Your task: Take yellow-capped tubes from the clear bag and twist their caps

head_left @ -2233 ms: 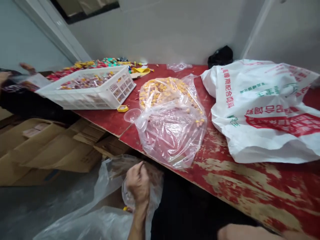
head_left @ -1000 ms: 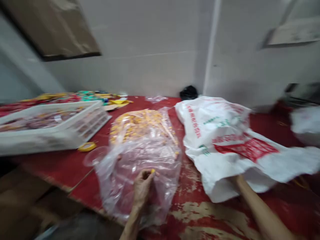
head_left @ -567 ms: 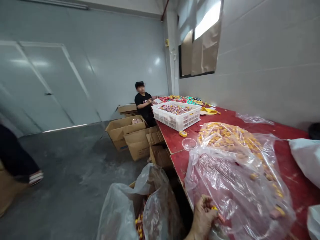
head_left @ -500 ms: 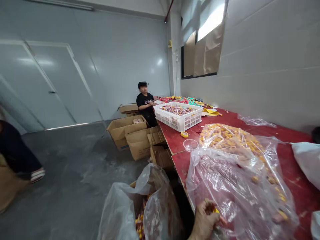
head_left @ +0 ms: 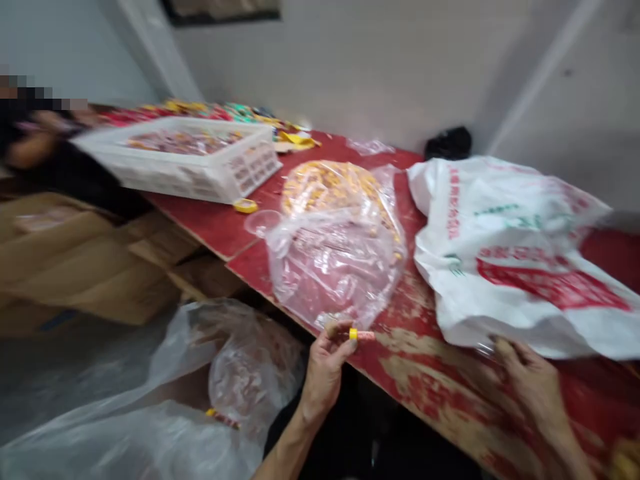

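My left hand point(head_left: 325, 373) is at the table's front edge, pinching a small pink stick with a yellow cap point(head_left: 361, 335) between its fingers. Just beyond it lies a transparent plastic bag point(head_left: 335, 260) of many yellow-capped pieces, its near end nearly touching my fingers. My right hand point(head_left: 533, 390) rests at the lower edge of a white plastic carrier bag with red print point(head_left: 515, 267). Blur hides whether those fingers grip anything.
The red, worn table point(head_left: 220, 230) holds a white slatted crate point(head_left: 175, 167), a plastic cup point(head_left: 263, 222), a yellow tape roll point(head_left: 245, 206) and a black bag point(head_left: 447, 143). Below the edge stand cardboard boxes point(head_left: 85, 260) and a plastic-lined box point(head_left: 250, 380). A blurred person point(head_left: 35, 140) sits far left.
My view has swung from the wider room back down to the table. My left hand has moved out from the transparent bag, holding the stick, and my right hand has come into view.
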`<state>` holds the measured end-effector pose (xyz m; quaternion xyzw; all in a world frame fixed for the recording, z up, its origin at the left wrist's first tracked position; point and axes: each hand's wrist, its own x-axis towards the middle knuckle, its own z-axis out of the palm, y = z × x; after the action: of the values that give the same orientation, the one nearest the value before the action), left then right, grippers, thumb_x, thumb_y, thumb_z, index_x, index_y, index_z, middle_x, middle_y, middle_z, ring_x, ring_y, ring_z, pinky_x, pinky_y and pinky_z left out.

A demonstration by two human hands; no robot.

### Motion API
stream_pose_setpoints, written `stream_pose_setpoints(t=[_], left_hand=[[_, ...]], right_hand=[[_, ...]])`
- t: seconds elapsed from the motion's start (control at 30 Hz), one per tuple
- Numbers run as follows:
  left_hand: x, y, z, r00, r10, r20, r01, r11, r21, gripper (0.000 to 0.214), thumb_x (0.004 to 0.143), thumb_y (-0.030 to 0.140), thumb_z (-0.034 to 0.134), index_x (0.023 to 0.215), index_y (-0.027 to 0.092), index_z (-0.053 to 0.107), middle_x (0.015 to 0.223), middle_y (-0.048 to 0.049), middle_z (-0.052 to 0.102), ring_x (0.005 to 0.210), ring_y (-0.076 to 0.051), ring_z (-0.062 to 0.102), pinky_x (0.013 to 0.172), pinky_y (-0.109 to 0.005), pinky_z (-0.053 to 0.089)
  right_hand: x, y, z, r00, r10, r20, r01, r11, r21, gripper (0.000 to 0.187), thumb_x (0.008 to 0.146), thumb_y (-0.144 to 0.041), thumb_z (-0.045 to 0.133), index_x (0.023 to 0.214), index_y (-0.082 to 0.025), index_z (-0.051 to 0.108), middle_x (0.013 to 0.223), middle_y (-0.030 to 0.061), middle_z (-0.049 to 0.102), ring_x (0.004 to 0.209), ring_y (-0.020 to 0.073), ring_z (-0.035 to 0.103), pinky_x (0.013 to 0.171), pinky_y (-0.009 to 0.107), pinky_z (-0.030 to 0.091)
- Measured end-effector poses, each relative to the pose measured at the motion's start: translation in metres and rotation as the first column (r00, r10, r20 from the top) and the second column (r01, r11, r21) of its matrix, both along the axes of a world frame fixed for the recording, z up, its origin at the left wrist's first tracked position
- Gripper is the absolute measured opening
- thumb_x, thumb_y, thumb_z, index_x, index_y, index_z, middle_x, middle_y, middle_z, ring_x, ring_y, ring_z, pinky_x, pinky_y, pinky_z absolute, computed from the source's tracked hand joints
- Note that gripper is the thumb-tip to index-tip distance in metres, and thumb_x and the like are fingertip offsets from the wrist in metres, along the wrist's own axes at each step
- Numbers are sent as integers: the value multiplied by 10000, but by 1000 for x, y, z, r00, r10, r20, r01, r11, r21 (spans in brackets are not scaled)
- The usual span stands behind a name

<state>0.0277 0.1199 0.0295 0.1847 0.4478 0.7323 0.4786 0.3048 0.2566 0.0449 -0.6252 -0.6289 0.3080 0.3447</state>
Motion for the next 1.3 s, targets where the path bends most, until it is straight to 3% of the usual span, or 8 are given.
stream_pose_setpoints(t=[0.07,0.13,0.3,0.47,0.83,1.07,1.2,1.3], left_hand=[[14,-3,-2,994,-98,39,98,995,-4,313,718,258,767,978,166,621,865,-55,724,856,-195,672,830,-287,479],[30,-6,-4,978,-198,65,199,980,-7,259,729,237,764,946,171,637,860,-44,722,857,-186,673,853,-283,478],[60,-13,-9,941,-332,69,335,941,-38,229,751,235,753,944,185,642,853,-32,716,843,-168,668,804,-247,488],[72,-16,-7,923,-371,106,376,926,-35,227,743,265,757,930,188,654,812,-33,713,804,-185,670,793,-279,502],[75,-20,-13,894,-338,-295,294,938,-185,200,875,334,604,991,236,733,858,-20,646,828,-153,583,780,-224,441],[80,-24,-13,860,-298,-413,273,955,-119,265,908,320,536,1114,240,684,930,-46,636,886,-190,587,798,-260,449],[74,-21,-18,859,-296,-417,267,955,-128,253,887,322,564,1082,224,691,932,-45,637,911,-198,590,835,-271,446],[66,-15,-23,899,-341,-275,302,937,-175,267,869,371,590,1033,188,695,890,-49,639,842,-188,592,792,-272,462]], right_hand=[[4,-37,-4,979,-6,-204,-44,970,-238,605,661,-697,624,910,-146,654,729,58,646,478,136,483,425,251,412],[-10,-63,-6,915,90,-392,-241,904,-354,511,680,-622,676,907,-164,657,828,62,659,555,139,536,491,242,458],[-36,-92,-5,812,340,-474,-478,854,-207,290,791,-446,681,973,-221,682,1034,50,626,978,211,594,843,287,492],[-38,-98,-10,760,478,-441,-565,821,-83,207,844,-356,660,1024,-254,653,1082,36,565,1021,188,562,861,262,467],[-49,-99,-15,812,532,-243,-573,806,-151,260,911,-405,539,1024,-188,625,940,41,651,843,175,604,720,260,465],[-64,-114,-26,864,421,-275,-455,888,-69,230,910,-377,520,998,-181,602,888,43,660,785,169,629,696,252,489],[-76,-116,-28,911,324,-254,-350,934,-66,257,887,-409,542,948,-169,612,845,42,652,750,167,610,666,246,472],[-80,-110,-23,872,322,-368,-406,896,-177,307,882,-460,551,940,-163,604,838,36,631,736,163,588,641,242,468]])
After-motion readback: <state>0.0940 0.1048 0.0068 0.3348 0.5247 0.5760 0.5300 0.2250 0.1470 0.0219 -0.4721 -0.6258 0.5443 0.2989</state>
